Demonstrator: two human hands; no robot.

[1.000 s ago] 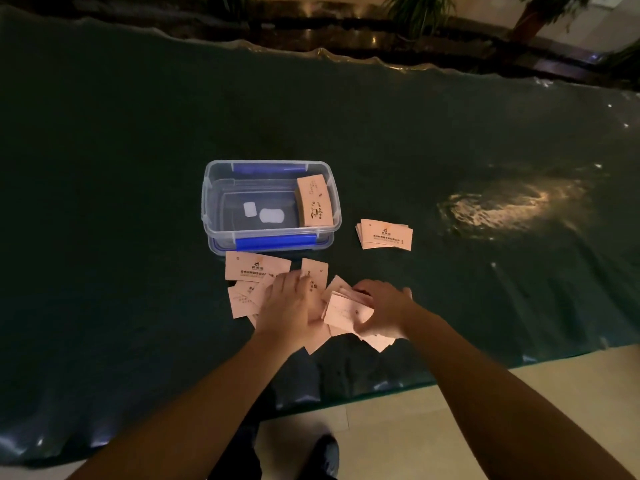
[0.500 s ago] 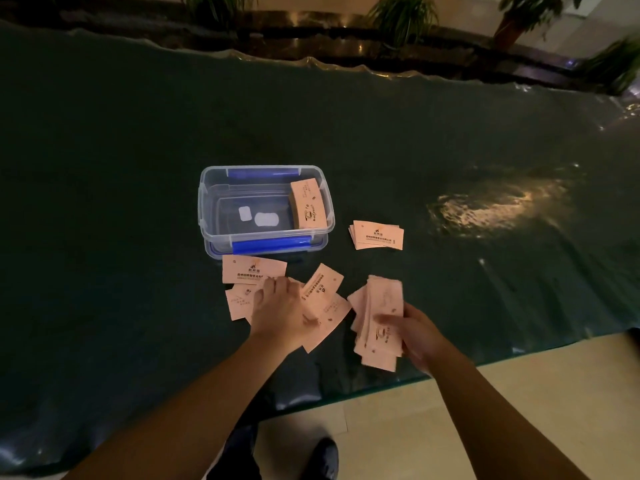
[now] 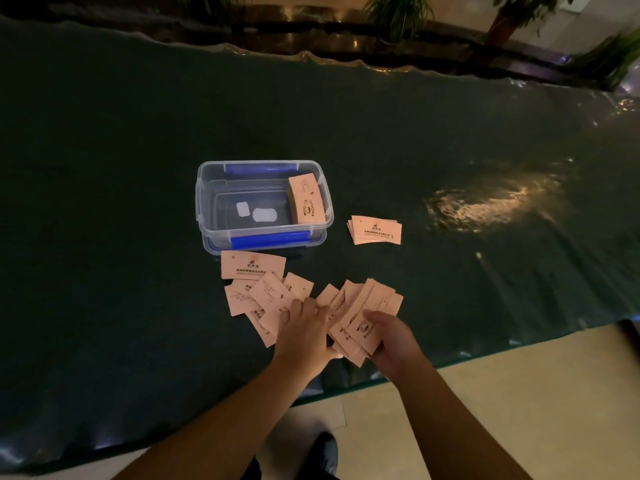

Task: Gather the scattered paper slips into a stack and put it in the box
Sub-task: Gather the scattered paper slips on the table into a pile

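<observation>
Several pale pink paper slips [image 3: 258, 292] lie scattered on the dark table just in front of a clear plastic box [image 3: 207, 188] with blue latches. A stack of slips [image 3: 306, 199] leans inside the box at its right end. My right hand [image 3: 391, 341] grips a loose fan of slips [image 3: 367, 310] above the table's near edge. My left hand [image 3: 304, 334] lies knuckles-up against the fan's left side, fingers touching slips. A small separate pile of slips [image 3: 375, 230] rests to the right of the box.
The table [image 3: 104, 168] is covered in dark green glossy sheeting with a bright light glare [image 3: 491, 206] at the right. Potted plants [image 3: 398, 12] and a dark ledge stand beyond the far edge. Below the near edge are a pale floor and my shoe [image 3: 325, 452].
My left hand has slid right, off the scattered slips, to meet the fan held by my right hand. The right hand has raised the fan a little toward the middle.
</observation>
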